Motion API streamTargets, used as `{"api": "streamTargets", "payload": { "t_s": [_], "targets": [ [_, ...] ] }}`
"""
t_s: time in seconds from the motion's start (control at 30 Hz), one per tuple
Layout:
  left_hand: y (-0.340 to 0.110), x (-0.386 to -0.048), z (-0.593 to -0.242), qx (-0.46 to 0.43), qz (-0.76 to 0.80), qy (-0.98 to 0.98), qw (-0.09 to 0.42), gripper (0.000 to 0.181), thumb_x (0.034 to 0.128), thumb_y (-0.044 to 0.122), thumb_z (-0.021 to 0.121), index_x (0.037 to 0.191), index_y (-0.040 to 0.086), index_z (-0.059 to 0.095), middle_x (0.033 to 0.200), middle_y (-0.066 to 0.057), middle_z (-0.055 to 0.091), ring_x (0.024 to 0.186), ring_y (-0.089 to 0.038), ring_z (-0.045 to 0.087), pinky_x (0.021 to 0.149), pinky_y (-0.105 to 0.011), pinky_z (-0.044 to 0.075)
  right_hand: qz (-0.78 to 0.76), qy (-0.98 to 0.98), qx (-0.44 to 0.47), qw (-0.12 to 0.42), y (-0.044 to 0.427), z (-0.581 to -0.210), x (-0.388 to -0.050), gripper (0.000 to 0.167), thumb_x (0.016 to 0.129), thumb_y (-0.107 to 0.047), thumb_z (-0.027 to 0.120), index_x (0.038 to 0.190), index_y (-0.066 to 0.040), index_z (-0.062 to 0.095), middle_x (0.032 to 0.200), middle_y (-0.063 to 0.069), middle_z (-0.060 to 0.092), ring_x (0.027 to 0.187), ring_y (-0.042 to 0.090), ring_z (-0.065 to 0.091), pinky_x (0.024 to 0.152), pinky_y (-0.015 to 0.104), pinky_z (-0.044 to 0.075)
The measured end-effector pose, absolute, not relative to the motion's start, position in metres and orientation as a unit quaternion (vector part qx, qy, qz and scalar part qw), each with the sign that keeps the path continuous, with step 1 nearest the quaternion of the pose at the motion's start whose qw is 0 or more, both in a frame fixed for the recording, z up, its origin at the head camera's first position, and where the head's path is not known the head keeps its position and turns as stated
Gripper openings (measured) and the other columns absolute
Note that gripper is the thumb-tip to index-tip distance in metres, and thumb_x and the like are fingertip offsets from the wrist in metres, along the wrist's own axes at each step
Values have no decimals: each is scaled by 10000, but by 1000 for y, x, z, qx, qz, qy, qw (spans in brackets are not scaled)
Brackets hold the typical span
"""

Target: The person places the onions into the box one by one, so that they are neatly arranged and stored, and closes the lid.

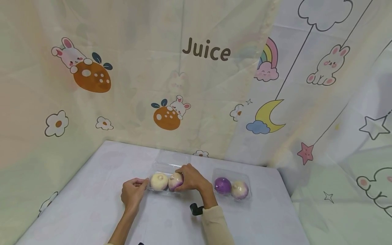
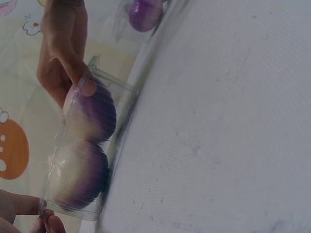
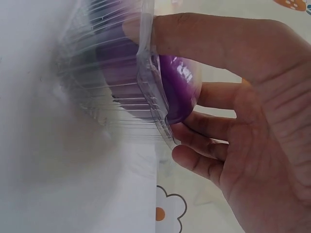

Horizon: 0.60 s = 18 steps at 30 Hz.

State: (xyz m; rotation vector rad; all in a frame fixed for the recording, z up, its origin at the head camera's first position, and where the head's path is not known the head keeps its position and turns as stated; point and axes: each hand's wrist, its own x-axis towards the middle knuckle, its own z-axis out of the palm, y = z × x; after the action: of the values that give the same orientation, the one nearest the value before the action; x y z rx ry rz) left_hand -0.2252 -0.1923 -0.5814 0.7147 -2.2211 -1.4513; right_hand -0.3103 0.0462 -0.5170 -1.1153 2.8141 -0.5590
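My left hand (image 1: 132,194) pinches the left rim of a clear plastic box (image 2: 92,213) between thumb and fingers. Two round, onion-like vegetables sit side by side in it: a mostly cream one (image 1: 159,182) on the left and a purple-and-cream one (image 1: 175,182) on the right. My right hand (image 1: 192,178) grips the right vegetable, fingers at its far side. In the right wrist view the thumb (image 3: 194,39) lies at the box's edge, and the vegetable's glossy purple side (image 3: 180,82) shows above the rim. The box's lid (image 1: 173,158) stands open behind.
A second clear box (image 1: 248,177) stands to the right on the white table (image 1: 165,221), holding a purple round vegetable (image 1: 223,185) and a cream-and-purple one (image 1: 240,189). A dark wrist device (image 1: 196,209) sits by the right sleeve. Printed cloth (image 1: 134,102) hangs behind the table.
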Motion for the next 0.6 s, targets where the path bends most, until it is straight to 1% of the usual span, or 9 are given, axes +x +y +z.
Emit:
{"api": "streamTargets", "payload": {
  "t_s": [0.13,0.3,0.43,0.6],
  "targets": [
    [-192,-225,-581,251,-519,-793,197,239,954,248,804,904,15,820,727,-73,788,589,-134,648,653,-317,438,-177,914,-363,32,45,-516,-310,651,759,-369,986,1298,-72,773,1176,43,793,1048,189,619,933,300,551],
    [-193,-225,-581,258,-514,-794,198,244,943,266,813,891,28,826,707,-49,778,586,-126,636,657,-321,428,-172,917,-356,41,44,-514,-310,706,775,-366,975,1362,-60,732,1272,61,786,1107,237,634,1005,371,549],
    [-192,-225,-581,257,-516,-792,199,241,941,268,814,885,34,827,697,-34,771,588,-128,635,657,-320,430,-165,921,-350,48,43,-514,-310,684,778,-373,975,1349,-76,744,1284,55,786,1117,237,637,1017,396,533],
    [-192,-224,-581,256,-518,-792,198,241,945,265,811,890,31,825,704,-42,773,590,-130,640,666,-321,430,-164,922,-346,51,43,-517,-312,705,772,-372,986,1365,-81,741,1297,51,784,1133,239,644,1026,404,532]
  ]
}}
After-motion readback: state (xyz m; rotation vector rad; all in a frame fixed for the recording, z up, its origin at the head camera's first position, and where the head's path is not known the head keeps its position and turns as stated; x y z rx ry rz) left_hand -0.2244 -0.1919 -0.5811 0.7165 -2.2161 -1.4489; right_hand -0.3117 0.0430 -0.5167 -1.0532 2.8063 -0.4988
